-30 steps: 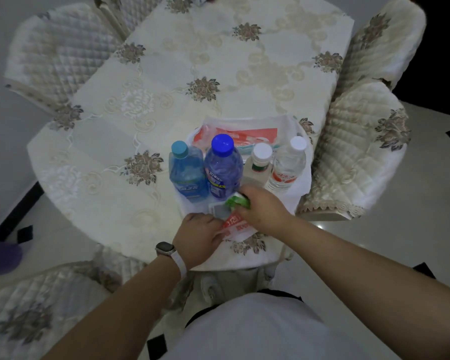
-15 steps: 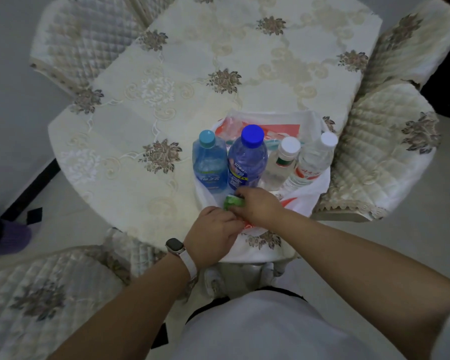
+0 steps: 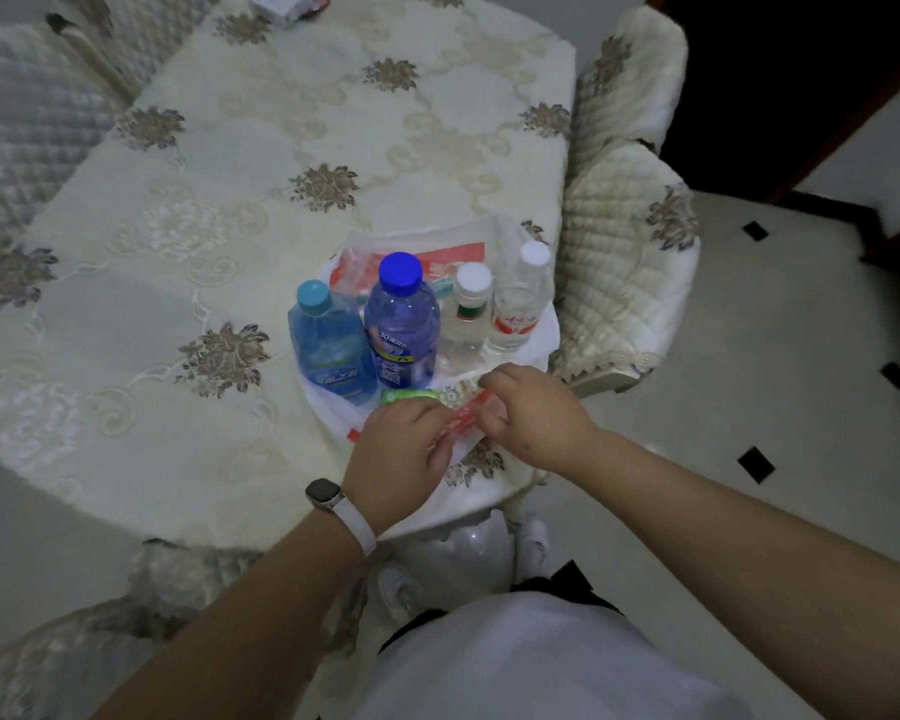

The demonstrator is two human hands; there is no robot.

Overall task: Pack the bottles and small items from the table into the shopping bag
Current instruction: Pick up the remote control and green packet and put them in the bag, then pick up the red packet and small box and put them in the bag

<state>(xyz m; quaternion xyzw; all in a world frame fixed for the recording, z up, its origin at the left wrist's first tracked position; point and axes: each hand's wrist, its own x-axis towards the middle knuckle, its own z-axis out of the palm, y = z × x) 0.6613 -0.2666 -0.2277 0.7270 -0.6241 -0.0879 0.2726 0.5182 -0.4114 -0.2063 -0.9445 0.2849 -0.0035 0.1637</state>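
**Both hands pinching the bag's rim**

The left hand (image 3: 401, 452) and right hand (image 3: 533, 415) are each pinching the red-printed rim of the white plastic shopping bag (image 3: 461, 423), stretched between them; a small green packet (image 3: 409, 394) is lying just beyond the left hand's knuckles; four capped plastic bottles (image 3: 401, 324) are standing upright just beyond both hands, on the bag's spread plastic atop the cream embroidered counter (image 3: 230, 200).

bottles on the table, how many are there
4, upright in a row on the shopping bag near the edge of the table: light blue bottle leftmost, then blue-capped bottle, small white-capped bottle, clear red-labelled bottle rightmost. None seems hidden behind them.
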